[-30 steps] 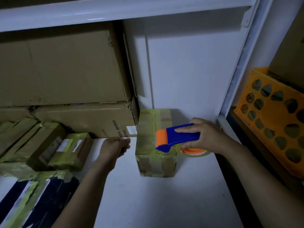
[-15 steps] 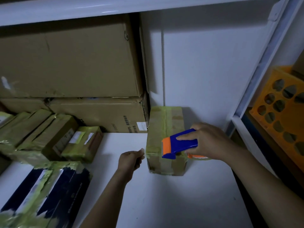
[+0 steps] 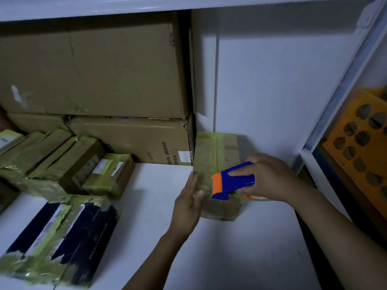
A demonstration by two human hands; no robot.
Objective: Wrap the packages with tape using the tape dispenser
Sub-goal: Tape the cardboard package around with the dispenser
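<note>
My left hand (image 3: pixel 189 203) is open, fingers straight and together, laid flat against the left face of the small cardboard package wrapped in yellow-green tape (image 3: pixel 217 151). The package stands on the white shelf (image 3: pixel 230 258), its back end close to the white rear wall and its left rear corner just beside the lower brown cardboard carton (image 3: pixel 129 139).

My right hand (image 3: pixel 270 176) grips the blue and orange plastic tape dispenser (image 3: pixel 232 181), fingers curled over the blue body and the orange front end pointing left across the package's near top edge. The orange-cored tape roll (image 3: pixel 254 197) shows just under my palm, at the package's right side.

A larger brown cardboard carton (image 3: pixel 94 70) sits on the lower one. To the left, several long tape-wrapped packages (image 3: pixel 52 160) lie side by side, with a shorter labelled one (image 3: pixel 109 174) beside them. Nearer me lies a dark navy box with strips of yellow-green tape (image 3: pixel 62 233). Beyond the shelf's white post on the right stands an orange plastic crate with round holes (image 3: pixel 360 147).
</note>
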